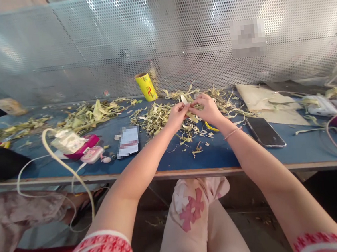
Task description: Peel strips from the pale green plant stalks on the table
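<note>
My left hand (178, 114) and my right hand (207, 108) meet over the blue table, fingertips pinched together. Between them is a pale dried leaf strip (184, 99), its upper end sticking up above the fingers. Both hands grip it, though the fingers partly hide it. Beneath lies a loose pile of short, curled dried plant pieces (156, 120), greenish and cream. Longer dried strips (228, 99) spread to the right of my right hand. A yellow curved handle (211, 127) shows just below my right hand; the rest of it is hidden.
Behind the pile, a yellow tube (146, 87) stands against the perforated metal panel (112, 47). Phones (128, 142) (265, 132) lie on both sides. Leftward are leaves (95, 113), a pink-and-white box (82, 145) and a looping cable (68, 172); cardboard (275, 110) lies rightward. Another person's leg (16, 222) is at left.
</note>
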Demonstrator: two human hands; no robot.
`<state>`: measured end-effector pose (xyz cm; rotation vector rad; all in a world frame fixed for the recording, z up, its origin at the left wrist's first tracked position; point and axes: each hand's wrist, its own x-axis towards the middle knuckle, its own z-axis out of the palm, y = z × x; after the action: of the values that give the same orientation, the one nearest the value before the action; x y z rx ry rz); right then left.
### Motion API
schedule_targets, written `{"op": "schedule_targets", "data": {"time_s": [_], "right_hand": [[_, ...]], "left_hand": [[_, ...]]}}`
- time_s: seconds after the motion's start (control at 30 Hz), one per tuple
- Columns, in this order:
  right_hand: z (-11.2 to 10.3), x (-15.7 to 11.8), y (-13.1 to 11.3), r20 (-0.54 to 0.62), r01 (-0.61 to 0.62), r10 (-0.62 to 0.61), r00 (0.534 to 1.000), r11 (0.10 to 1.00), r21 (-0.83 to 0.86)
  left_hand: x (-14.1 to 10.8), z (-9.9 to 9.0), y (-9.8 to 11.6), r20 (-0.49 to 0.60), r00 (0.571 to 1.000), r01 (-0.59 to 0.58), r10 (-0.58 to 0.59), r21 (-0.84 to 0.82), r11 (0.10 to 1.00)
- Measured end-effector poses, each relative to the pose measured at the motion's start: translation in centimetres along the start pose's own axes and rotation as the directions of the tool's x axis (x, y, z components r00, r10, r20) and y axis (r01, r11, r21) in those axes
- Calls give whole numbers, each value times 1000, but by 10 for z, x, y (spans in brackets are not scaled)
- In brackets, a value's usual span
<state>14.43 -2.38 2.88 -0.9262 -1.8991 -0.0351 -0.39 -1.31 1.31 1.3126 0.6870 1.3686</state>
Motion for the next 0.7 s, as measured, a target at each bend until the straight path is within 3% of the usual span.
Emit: {"op": "schedule_targets", "data": {"time_s": [0.27,0.47,0.7], "right_hand": [[4,1,6,-87,-107,99,991,990,-90],[3,-2,2,-137,-123,96,986,972,-201],[2,-3,-4,-166,-155,124,978,970,-186]], "left_hand": [[-3,1,3,118,990,78,-76,-13,997],[-2,2,-3,83,996,34,-42,94,995],[-4,3,2,43,998,44,-45,28,999]]}}
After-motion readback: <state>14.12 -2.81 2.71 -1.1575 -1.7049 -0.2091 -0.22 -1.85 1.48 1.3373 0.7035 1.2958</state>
